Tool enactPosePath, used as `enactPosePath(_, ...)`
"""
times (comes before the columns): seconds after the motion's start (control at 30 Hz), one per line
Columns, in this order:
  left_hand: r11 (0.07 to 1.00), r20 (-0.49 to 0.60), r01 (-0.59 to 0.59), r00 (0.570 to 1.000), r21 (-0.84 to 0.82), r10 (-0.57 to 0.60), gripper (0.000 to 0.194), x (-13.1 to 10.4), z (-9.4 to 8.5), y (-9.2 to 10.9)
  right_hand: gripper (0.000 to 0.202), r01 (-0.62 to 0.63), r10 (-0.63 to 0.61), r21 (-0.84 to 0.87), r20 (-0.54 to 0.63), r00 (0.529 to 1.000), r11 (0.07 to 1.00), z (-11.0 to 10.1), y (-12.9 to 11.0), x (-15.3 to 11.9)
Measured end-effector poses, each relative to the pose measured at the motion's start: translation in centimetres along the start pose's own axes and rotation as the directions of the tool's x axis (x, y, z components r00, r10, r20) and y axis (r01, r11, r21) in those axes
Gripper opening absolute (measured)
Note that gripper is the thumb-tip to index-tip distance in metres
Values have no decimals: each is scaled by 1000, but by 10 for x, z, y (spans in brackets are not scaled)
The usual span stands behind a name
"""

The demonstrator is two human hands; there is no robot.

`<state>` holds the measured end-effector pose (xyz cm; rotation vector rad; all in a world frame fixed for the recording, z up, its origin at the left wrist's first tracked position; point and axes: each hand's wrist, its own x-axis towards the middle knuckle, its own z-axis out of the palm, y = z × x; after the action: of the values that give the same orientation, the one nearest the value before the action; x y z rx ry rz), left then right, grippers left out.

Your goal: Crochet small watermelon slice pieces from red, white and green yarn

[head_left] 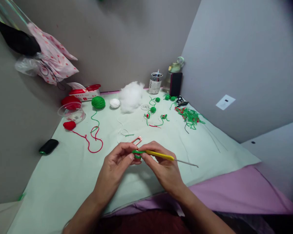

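Note:
Between the fingertips of both hands is a small green crochet piece (137, 155) with a paler inner part. My left hand (119, 158) pinches its left side. My right hand (162, 164) grips its right side and also holds a crochet hook (162, 155) with a yellow handle, its metal tip pointing right, away from the piece. A pinkish-orange clip-like loop (137, 140) shows just beyond the fingertips; whether it is attached to the piece I cannot tell.
Green yarn (98, 102), red yarn (69, 125) and white stuffing (132, 97) lie on the pale cloth (70, 182). Small crocheted bits (163, 116) and tangled scraps (192, 117) are to the right. Behind stand a can (155, 84), a phone (176, 84) and a tissue box (85, 94).

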<state>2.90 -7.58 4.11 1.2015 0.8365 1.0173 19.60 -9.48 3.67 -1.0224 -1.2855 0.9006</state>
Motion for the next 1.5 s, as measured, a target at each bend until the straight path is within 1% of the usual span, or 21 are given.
enactPosePath(0.07,999,24,17,1000,-30,-16,10,-1,0,1,15,102,-101,-60,24,995,993,-1,-2,0)
enactPosePath(0.13,1000,6,15,1000,-21,-14,9,-1,1,3,19,148,-142,-88,75,987,985,-2,-5,-1)
enactPosePath(0.23,1000,-75,-15,997,-15,14,10,-2,4,4,17,105,-97,-59,119,988,993,-3,-8,-2)
enactPosePath(0.4,999,-165,-16,986,34,22,19,0,2,3,7,15,-16,48,33,999,999,-1,-8,-3)
enactPosePath(0.53,991,-283,-73,954,114,102,24,4,0,-3,6,-53,49,154,30,998,987,-3,-7,-1)
enactPosePath(0.57,993,-283,-84,953,86,105,29,5,1,-3,7,-73,65,179,46,997,981,-5,-7,-1)
enactPosePath(0.63,998,-179,-40,983,-43,31,42,8,5,-2,8,-103,86,220,88,992,970,-7,-7,-1)
enactPosePath(0.67,992,-88,27,995,-127,-39,48,9,7,0,8,-106,85,230,100,991,967,-9,-7,-1)
enactPosePath(0.73,926,49,193,981,-323,-188,53,12,7,9,9,-85,65,225,97,993,971,-12,-7,-2)
enactPosePath(0.77,880,52,220,975,-422,-218,52,13,5,16,10,-70,53,214,86,995,974,-14,-7,-2)
enactPosePath(0.8,844,1,178,979,-506,-206,49,14,1,22,10,-54,40,199,71,997,978,-15,-8,-2)
enactPosePath(0.87,834,-164,40,974,-550,-154,42,14,-7,32,10,-25,16,174,51,999,984,-17,-8,-3)
enactPosePath(0.93,875,-275,-115,961,-470,-21,51,11,-14,35,10,3,-8,156,31,999,988,-18,-7,-3)
enactPosePath(1.0,935,-265,-239,950,-264,168,65,6,-15,31,11,36,-38,136,15,999,990,-17,-7,-4)
enactPosePath(1.07,940,-116,-333,933,77,340,70,-1,-12,24,12,64,-67,111,20,998,992,-16,-6,-5)
enactPosePath(1.13,832,81,-398,913,387,400,53,-6,-8,18,13,98,-101,83,36,994,992,-16,-6,-6)
enactPosePath(1.2,750,150,-423,901,509,406,39,-9,-6,15,17,136,-138,62,33,990,989,-17,-6,-6)
enactPosePath(1.3,733,120,-367,922,573,368,25,-7,-7,15,22,182,-183,29,30,983,983,-18,-8,-7)
enactPosePath(1.37,768,104,-311,946,560,307,22,-4,-8,14,24,209,-209,5,59,976,978,-18,-9,-7)
enactPosePath(1.4,806,100,-273,960,526,260,29,-3,-8,14,25,226,-226,-4,74,971,974,-17,-9,-7)
enactPosePath(1.5,945,49,-91,996,313,80,42,-3,-4,9,27,264,-260,-24,104,960,964,-15,-9,-6)
